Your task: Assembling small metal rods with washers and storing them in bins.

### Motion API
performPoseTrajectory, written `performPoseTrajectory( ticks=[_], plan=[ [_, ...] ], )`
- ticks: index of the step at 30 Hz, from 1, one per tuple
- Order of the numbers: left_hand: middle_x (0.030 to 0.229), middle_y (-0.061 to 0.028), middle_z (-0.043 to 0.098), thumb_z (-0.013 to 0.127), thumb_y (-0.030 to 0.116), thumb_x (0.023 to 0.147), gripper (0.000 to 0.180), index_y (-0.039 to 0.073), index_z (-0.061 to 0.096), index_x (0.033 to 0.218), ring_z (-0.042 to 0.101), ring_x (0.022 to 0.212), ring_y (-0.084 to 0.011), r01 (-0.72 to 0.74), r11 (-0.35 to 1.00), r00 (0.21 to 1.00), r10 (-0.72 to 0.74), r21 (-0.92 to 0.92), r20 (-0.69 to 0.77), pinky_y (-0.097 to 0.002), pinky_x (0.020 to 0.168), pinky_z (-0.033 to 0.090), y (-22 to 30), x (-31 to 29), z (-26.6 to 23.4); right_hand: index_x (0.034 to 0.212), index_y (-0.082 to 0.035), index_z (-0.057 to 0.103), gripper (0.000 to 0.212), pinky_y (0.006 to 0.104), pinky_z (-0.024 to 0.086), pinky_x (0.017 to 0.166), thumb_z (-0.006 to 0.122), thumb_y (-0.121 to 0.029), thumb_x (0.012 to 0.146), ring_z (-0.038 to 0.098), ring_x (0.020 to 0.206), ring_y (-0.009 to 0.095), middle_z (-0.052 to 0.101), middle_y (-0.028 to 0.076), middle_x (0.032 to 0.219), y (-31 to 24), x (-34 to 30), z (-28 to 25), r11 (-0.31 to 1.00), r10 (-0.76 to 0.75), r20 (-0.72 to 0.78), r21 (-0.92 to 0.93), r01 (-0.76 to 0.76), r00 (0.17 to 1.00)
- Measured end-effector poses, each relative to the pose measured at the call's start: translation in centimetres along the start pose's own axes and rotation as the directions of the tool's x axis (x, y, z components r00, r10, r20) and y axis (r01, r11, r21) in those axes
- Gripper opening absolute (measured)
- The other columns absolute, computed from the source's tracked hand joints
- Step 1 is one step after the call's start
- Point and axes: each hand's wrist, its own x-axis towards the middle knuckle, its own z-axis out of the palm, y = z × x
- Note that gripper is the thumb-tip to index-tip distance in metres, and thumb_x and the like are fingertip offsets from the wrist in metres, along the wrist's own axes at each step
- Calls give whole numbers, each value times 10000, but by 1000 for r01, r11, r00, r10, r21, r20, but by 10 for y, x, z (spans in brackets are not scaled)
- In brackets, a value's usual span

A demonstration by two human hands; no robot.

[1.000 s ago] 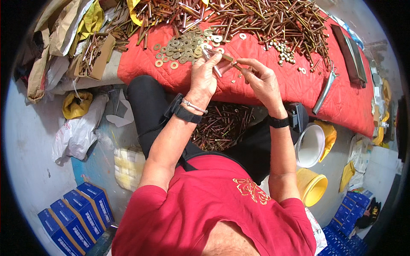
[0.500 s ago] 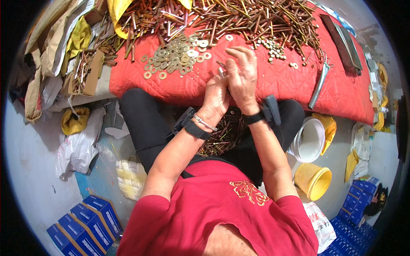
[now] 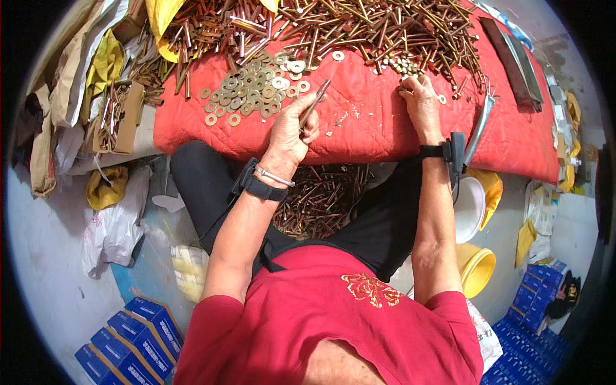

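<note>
My left hand [image 3: 292,131] is closed around a metal bolt [image 3: 317,102], its end pointing up and away to the right over the red quilted cloth [image 3: 366,138]. To the right, my right hand [image 3: 421,110] reaches the near edge of a small heap of nuts [image 3: 393,64]. Its fingers are bent together; whatever lies between the tips is hidden. Flat round washers [image 3: 250,90] are spread in a pile just beyond my left hand. Behind them lies a large heap of long bolts [image 3: 385,29] across the far side of the cloth.
More bolts [image 3: 321,202] lie in a heap between my legs. A cardboard box [image 3: 128,119] with metal pieces stands at the left. At the right are a dark flat bar [image 3: 510,64], a grey tube-like tool [image 3: 478,131] and a yellow bucket [image 3: 476,269]. Blue boxes [image 3: 131,346] stand lower left.
My hands were together near the cloth's front edge and have parted. The left moved a little left with the bolt; the right went right to the nuts.
</note>
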Motion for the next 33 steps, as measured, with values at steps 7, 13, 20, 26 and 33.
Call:
performPoseTrajectory(
  ticks=[7,13,20,26,33],
  plan=[
    [556,19,558,632,186,907,115,76,641,874,403,376,-20,-32,987,999,26,158,43,-164,349,259,1,-20,2,969,-4,646,129,261,525,652,634,8,840,677,736,138,683,91,838,-99,-23,3,795,25,138,598,-104,990],
    [565,17,575,662,178,885,116,102,622,806,392,373,-6,-71,963,997,61,259,48,-163,342,249,2,-38,2,963,-14,652,158,244,506,657,642,40,814,644,732,117,645,56,816,-132,-31,-3,780,-27,165,620,-82,986],
    [577,-4,589,666,164,874,115,74,634,811,355,366,-5,-20,965,996,-3,263,88,-167,338,222,13,-47,6,940,-19,669,176,247,493,668,670,46,777,619,722,119,619,42,813,-132,-28,-11,802,-130,54,594,73,990],
    [647,-31,634,652,149,884,99,67,623,836,382,368,2,66,970,987,-97,235,126,-142,334,249,20,-46,2,946,-20,673,166,238,488,677,663,38,791,612,729,116,615,39,806,-133,-26,-15,795,-237,70,587,152,969],
    [643,-27,621,654,140,876,96,54,629,841,375,379,6,70,956,974,-127,285,187,-143,342,258,18,-49,6,905,-15,614,195,255,447,589,509,-164,972,530,633,99,556,26,689,-124,-29,-28,794,-134,438,584,-168,889]
  ],
)
